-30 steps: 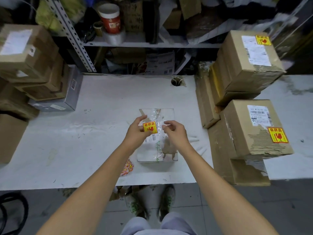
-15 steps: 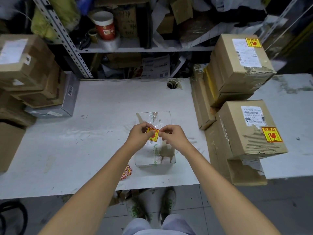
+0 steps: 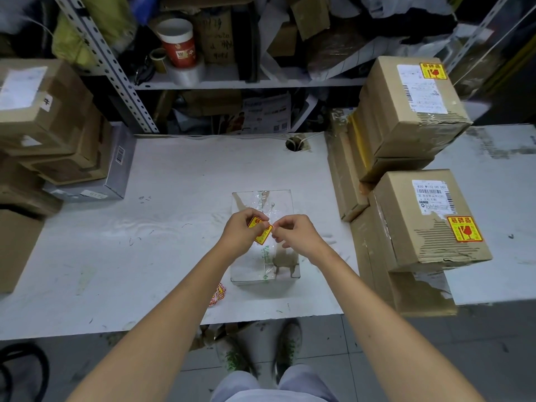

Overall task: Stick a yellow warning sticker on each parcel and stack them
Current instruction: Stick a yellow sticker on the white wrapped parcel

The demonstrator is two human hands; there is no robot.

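Both hands meet over the middle of the worktop (image 3: pixel 162 227), and between them is a single yellow sticker (image 3: pixel 261 232) with red print, tilted at an angle. The left hand (image 3: pixel 242 230) grasps it from the left, fingers (image 3: pixel 255 214) curled over its top edge with the thumb underneath. The right hand (image 3: pixel 298 235) nips the sticker's right corner between thumb and forefinger, the other fingers (image 3: pixel 285 245) loosely bent below. Directly beneath the fingers lies a clear parcel (image 3: pixel 262 268), flat on the worktop and wrapped in shiny film. The sticker hangs over its upper half, but whether it touches the film I cannot tell. Down and to the left of the fingers, by the worktop's front edge, sits a small heap of spare stickers (image 3: pixel 217 294), partly hidden by the left forearm. Off to the right of the fingers stands a brown box (image 3: pixel 429 227) with a white address label and a yellow sticker already on its top. Beyond it a second box (image 3: pixel 412 111), labelled the same way, rests on more cartons. Well away to the left of the fingers is a stack of brown boxes (image 3: pixel 43 111) on a grey case (image 3: pixel 116 175). Past the fingers, behind the worktop, a cluttered shelf (image 3: pixel 246 82) holds a red cup (image 3: pixel 178 43).
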